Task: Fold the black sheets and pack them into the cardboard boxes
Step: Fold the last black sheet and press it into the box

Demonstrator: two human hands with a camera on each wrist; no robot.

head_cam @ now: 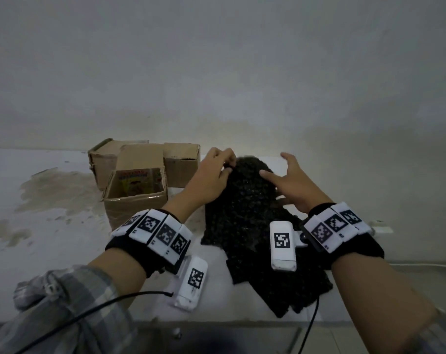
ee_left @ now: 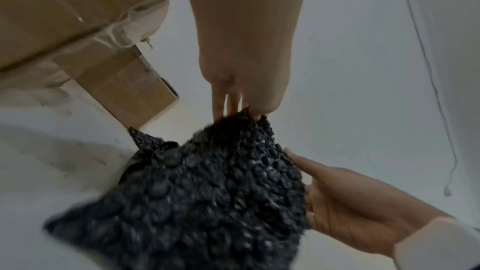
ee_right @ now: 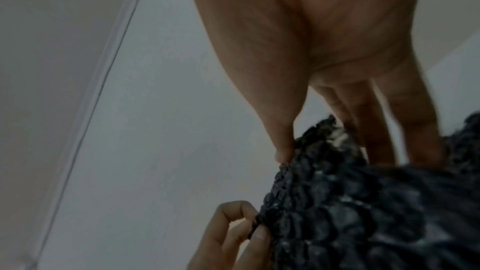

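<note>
A black bubble sheet (head_cam: 242, 213) (ee_left: 207, 192) (ee_right: 363, 213) is lifted at its far end over the white table (head_cam: 63, 251). My left hand (head_cam: 224, 164) (ee_left: 233, 106) (ee_right: 233, 233) pinches its far left edge. My right hand (head_cam: 280, 175) (ee_left: 337, 192) (ee_right: 363, 110) lies with straight, spread fingers against the sheet's right edge, thumb touching the front. More black sheet (head_cam: 280, 284) lies flat near me. An open cardboard box (head_cam: 135, 203) (ee_left: 78, 28) stands to the left of my left hand, a colourful printed item (head_cam: 137, 180) inside it.
Two more cardboard boxes (head_cam: 104, 159) (head_cam: 182, 164) stand behind the open one against the wall. The table's left part carries brownish stains (head_cam: 51, 195). A white cable (head_cam: 395, 264) runs along the right. The table's front edge is close to my body.
</note>
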